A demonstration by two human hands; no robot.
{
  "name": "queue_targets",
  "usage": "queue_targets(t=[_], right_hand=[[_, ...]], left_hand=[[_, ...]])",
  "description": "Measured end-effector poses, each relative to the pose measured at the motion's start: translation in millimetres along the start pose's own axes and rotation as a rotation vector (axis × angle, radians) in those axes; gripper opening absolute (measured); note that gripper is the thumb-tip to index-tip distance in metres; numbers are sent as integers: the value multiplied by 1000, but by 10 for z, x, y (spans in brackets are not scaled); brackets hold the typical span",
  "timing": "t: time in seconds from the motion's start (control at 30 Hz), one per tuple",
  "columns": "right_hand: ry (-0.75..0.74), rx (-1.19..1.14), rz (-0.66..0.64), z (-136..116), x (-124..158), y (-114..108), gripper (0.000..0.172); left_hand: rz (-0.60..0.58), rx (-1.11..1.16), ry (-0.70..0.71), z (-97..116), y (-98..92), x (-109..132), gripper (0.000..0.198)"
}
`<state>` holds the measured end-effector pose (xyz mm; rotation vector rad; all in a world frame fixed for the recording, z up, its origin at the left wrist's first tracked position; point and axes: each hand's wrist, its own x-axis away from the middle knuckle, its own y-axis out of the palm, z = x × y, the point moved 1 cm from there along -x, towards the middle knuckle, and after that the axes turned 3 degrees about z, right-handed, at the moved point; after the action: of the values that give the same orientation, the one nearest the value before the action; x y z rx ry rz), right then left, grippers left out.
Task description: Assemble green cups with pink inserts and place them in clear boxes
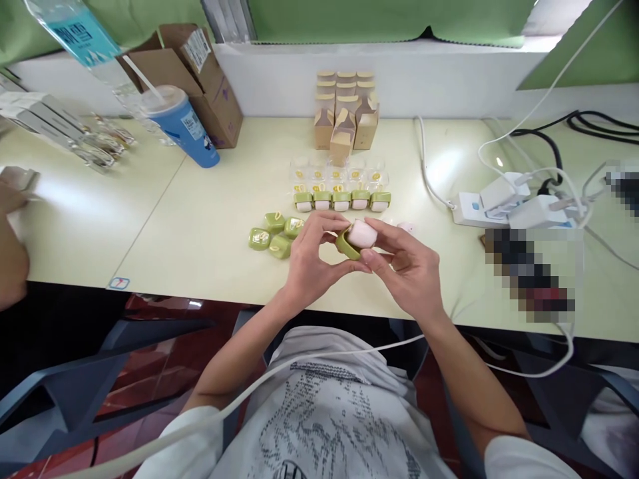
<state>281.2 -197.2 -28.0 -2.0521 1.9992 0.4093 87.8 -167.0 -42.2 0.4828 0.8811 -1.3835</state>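
In front of my body my left hand (313,258) pinches a small green holder (346,247) between fingers and thumb. My right hand (413,269) grips a pale pink rounded block (362,234), tilted and partly inside the green holder; the right thumb touches the holder's edge. Beside my left hand lie several loose green caps (259,238) with yellow marks. Just beyond my hands, a row of green holders with pale blocks (341,201) stands with clear covers (337,171) behind it. Another pale pink piece (407,227) shows partly behind my right hand.
Several small cardboard boxes (342,136) stand at the wall. To the left are a blue cup (187,130), an open carton (212,96) and a bottle (82,40). A power strip (469,209) with cables lies right. Another person's arm (10,256) shows far left.
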Motion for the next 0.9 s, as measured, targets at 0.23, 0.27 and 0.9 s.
queue_targets(t=[0.23,0.27,0.9], right_hand=[[-168,132,-47,-86,-47,-88,45],[-159,131,-46,-92,-51,-93,45],[-159,225,-3,-206,-8,-45,25]], left_hand=[[-232,271,-208,40,-110,-72,80],[-245,284,-220,41,-118,-89,74],[-192,159,-258,191,-120,-124,48]])
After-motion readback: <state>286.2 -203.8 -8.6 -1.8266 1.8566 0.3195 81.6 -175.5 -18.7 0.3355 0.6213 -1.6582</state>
